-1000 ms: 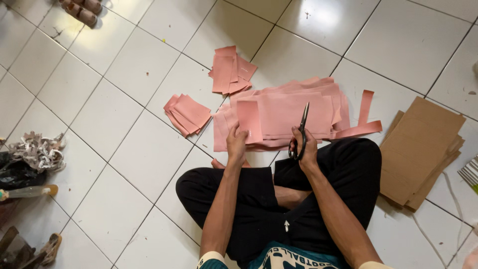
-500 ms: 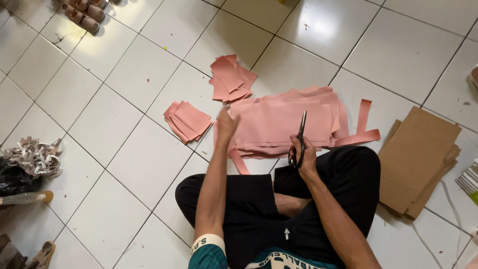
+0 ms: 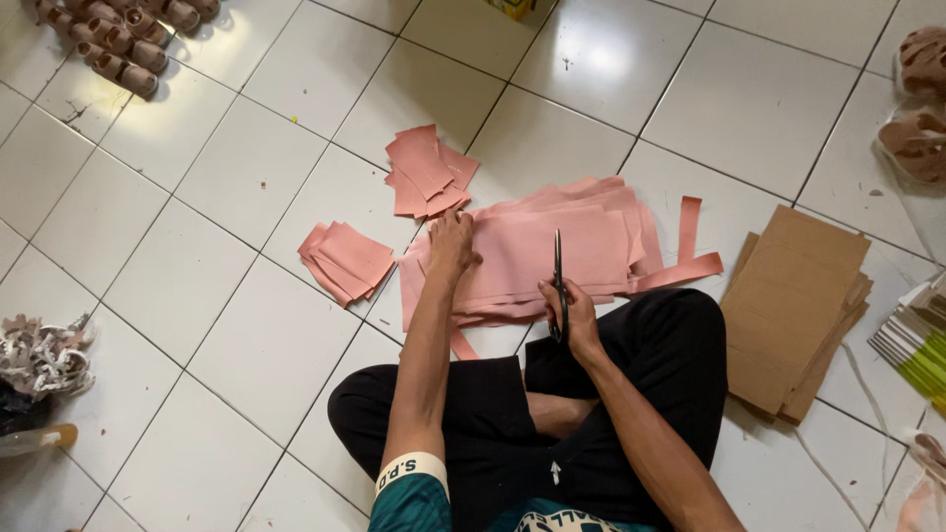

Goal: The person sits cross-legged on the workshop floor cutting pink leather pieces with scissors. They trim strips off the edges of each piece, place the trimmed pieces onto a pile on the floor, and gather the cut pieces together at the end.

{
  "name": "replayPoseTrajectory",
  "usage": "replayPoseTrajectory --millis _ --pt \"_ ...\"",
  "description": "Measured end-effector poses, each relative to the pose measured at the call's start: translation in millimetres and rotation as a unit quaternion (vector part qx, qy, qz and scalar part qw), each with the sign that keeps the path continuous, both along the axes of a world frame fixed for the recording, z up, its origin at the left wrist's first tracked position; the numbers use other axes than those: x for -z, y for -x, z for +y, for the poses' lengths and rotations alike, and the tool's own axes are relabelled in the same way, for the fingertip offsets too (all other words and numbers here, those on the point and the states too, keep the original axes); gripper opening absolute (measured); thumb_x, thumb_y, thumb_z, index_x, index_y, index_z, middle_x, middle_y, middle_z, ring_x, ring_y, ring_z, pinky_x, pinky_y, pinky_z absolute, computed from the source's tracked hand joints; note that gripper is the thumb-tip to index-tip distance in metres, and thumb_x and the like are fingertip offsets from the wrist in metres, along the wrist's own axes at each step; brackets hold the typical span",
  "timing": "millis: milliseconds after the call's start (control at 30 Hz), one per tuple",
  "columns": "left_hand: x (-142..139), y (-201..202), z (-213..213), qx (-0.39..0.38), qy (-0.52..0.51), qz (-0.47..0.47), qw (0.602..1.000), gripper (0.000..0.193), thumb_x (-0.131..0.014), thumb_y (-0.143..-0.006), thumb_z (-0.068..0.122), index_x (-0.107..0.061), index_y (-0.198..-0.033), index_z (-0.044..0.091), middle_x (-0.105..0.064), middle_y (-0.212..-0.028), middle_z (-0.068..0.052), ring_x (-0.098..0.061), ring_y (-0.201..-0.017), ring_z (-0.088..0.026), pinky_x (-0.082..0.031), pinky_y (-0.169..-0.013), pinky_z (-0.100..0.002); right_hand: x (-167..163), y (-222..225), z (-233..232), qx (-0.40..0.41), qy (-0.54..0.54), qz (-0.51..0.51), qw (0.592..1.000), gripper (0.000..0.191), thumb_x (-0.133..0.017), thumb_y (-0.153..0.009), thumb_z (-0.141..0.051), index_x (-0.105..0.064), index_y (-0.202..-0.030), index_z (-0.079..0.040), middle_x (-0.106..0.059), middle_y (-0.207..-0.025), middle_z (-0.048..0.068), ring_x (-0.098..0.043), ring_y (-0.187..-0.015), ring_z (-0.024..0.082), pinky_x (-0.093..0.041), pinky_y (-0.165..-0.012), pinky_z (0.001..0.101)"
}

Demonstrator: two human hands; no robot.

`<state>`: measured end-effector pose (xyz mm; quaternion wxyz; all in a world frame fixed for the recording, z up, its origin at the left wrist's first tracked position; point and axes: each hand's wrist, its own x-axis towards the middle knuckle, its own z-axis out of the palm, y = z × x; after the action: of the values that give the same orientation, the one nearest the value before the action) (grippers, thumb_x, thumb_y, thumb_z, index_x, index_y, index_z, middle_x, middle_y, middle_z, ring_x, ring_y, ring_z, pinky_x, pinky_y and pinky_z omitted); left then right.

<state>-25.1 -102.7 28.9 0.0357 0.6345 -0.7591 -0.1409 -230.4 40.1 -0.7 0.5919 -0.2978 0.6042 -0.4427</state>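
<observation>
the right hand is gripping a pair of black scissors just right of the frame's centre, fingers closed through the handles, blades pointing up the frame and biting into the near edge of the pink sheet stack. the left hand is lying flat and open on the stack's left end, pressing it to the white tiled floor. to cut well here, that palm should be keeping the layers from sliding, fingers well clear of the blades, with the cut running straight up the frame in long strokes. already cut pink pieces are lying left of the stack, more pink pieces above it, and brown cardboard sheets at the right.
</observation>
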Motion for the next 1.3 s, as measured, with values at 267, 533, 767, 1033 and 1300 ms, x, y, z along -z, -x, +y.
replayPoseTrajectory --millis 267,533,767,1033,1300 --pt "33 5 31 0.057 0.247 -0.103 0.962 0.027 -0.058 -0.097 0.009 -0.065 -0.122 0.002 -0.065 -0.116 -0.017 -0.061 -0.113 -0.035 -0.048 -0.101 -0.049 1 -8 1 -0.036 -0.024 0.039 0.998 0.037 -0.075 -0.088 -0.037 -0.070 -0.108 -0.006 -0.069 -0.076 0.002 -0.063 -0.061 0.007 -0.049 -0.052 0.0233" --pt "31 6 40 0.061 0.238 -0.133 0.960 0.018 -0.058 -0.094 0.010 -0.069 -0.105 0.003 -0.067 -0.114 -0.015 -0.061 -0.118 -0.035 -0.048 -0.102 -0.050 -19 -16 8 -0.117 -0.003 0.164 0.980 0.041 -0.076 -0.088 -0.041 -0.071 -0.107 -0.004 -0.064 -0.068 0.000 -0.055 -0.059 0.008 -0.043 -0.053 0.0248" --pt "29 0 39 0.061 0.319 -0.182 0.928 0.025 -0.058 -0.085 0.015 -0.070 -0.103 0.003 -0.067 -0.107 -0.014 -0.062 -0.109 -0.032 -0.048 -0.092 -0.047 -25 -18 5 -0.132 -0.021 0.151 0.980 0.043 -0.075 -0.087 -0.043 -0.072 -0.106 -0.005 -0.061 -0.066 0.000 -0.054 -0.058 0.008 -0.041 -0.052 0.0257" --pt "29 -7 16 0.103 0.171 -0.117 0.973 0.018 -0.055 -0.097 0.012 -0.067 -0.108 0.005 -0.067 -0.108 -0.014 -0.062 -0.111 -0.032 -0.046 -0.100 -0.048 -17 -19 0 -0.138 -0.019 0.177 0.974 0.045 -0.075 -0.086 -0.045 -0.072 -0.107 -0.005 -0.064 -0.068 0.001 -0.057 -0.060 0.010 -0.044 -0.054 0.0270" --pt "23 -8 11 0.051 0.116 0.013 0.992 0.022 -0.054 -0.093 0.012 -0.066 -0.111 0.009 -0.066 -0.103 -0.016 -0.064 -0.098 -0.035 -0.046 -0.086 -0.054 -6 -19 3 -0.138 0.000 0.186 0.973 0.045 -0.075 -0.086 -0.046 -0.072 -0.107 -0.005 -0.066 -0.073 0.002 -0.058 -0.064 0.010 -0.048 -0.059 0.0272"
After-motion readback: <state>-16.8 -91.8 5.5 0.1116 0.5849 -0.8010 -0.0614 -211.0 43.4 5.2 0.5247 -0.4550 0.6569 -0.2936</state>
